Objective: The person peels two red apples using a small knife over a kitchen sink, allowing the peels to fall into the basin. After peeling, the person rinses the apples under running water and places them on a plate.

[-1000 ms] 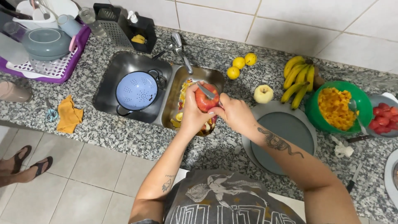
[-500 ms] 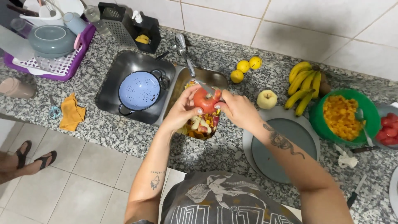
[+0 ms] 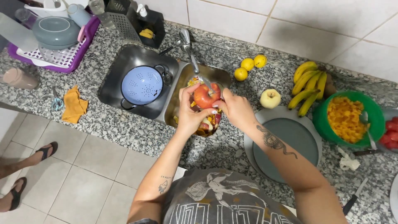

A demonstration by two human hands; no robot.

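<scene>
A red apple sits between both my hands over the right sink basin. My left hand cups it from the left and below. My right hand grips it from the right. The tap spout ends just above the apple. Fruit peels and scraps lie in the basin under my hands.
A blue colander sits in the left basin. On the granite counter: three lemons, a yellow apple, bananas, a green bowl of cut fruit, a grey plate, a knife, an orange cloth, a purple dish rack. Another person's sandalled feet stand at left.
The view has shifted slightly. Both hands stay on the red apple over the basin and have turned it a little.
</scene>
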